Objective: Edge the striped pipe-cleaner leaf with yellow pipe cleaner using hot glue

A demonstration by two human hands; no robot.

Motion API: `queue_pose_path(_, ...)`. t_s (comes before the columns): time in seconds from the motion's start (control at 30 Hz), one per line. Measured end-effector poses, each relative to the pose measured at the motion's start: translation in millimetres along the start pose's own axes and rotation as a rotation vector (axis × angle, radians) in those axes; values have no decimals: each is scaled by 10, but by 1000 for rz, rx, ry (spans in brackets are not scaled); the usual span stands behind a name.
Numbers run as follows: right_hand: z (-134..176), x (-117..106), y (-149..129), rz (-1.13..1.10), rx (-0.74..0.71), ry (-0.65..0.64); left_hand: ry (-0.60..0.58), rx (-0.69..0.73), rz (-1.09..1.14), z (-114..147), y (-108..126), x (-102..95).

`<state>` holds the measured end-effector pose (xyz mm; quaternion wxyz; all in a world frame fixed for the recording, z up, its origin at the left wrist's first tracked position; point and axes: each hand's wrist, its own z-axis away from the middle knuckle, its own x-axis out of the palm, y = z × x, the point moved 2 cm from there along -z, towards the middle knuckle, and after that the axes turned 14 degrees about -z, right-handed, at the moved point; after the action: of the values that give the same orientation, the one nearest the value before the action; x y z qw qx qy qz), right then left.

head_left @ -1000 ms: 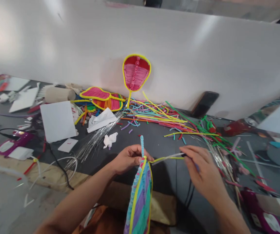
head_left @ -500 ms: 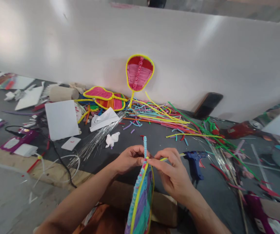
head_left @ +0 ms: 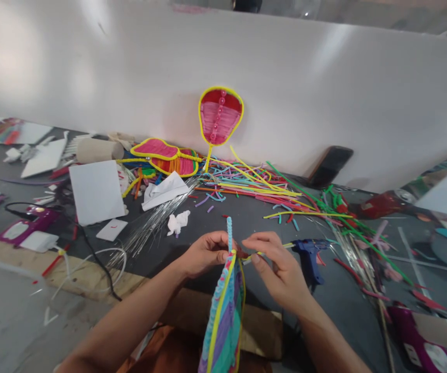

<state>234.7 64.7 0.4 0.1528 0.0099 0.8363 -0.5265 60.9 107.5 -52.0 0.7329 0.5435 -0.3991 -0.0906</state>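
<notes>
My left hand [head_left: 212, 249] pinches the top of a striped pipe-cleaner piece [head_left: 223, 321], flat and leaf-like, in turquoise, purple and teal with a yellow edge. A light-blue fuzzy stem [head_left: 229, 233] sticks straight up from it past my fingertips. Just to the right, my right hand [head_left: 280, 267] has its thumb and index finger around a yellow pipe cleaner [head_left: 255, 255], which runs from the top of the piece and out behind the hand. The lower end of the piece goes out of view.
A blue glue gun [head_left: 308, 261] lies right of my right hand. Behind are loose pipe cleaners [head_left: 262, 189], a pink paddle-shaped piece [head_left: 221, 116] against the white panel, and a phone [head_left: 330, 166]. Thin wires [head_left: 149, 225] and white cards [head_left: 97, 191] lie left; a can [head_left: 387, 203] lies right.
My right hand has drawn slightly right, away from the top of the striped piece, and its fingers have lifted a little. My left hand keeps its hold.
</notes>
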Motion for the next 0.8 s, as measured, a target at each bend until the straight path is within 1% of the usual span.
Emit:
queue_pose_path(0.1,-30,58,-92,48,-52,-81,2,4,12,-1,15,13)
queue_pose_path(0.2,-54,98,-116,57,-61,-104,6,4,16,0,27,26)
queue_pose_path(0.3,-70,107,-90,84,-109,-81,9,2,13,2,27,32)
queue_pose_path(0.47,-100,102,-68,154,-275,-34,3,-4,-11,-1,2,22)
queue_pose_path(0.57,-104,116,-75,183,-348,9,-2,-4,-22,-6,-12,11)
queue_pose_path(0.7,-85,149,-66,218,-397,69,-4,-4,-18,-6,-18,6)
queue_pose_path(0.8,-80,162,-45,192,-367,67,-2,2,0,-4,-14,10)
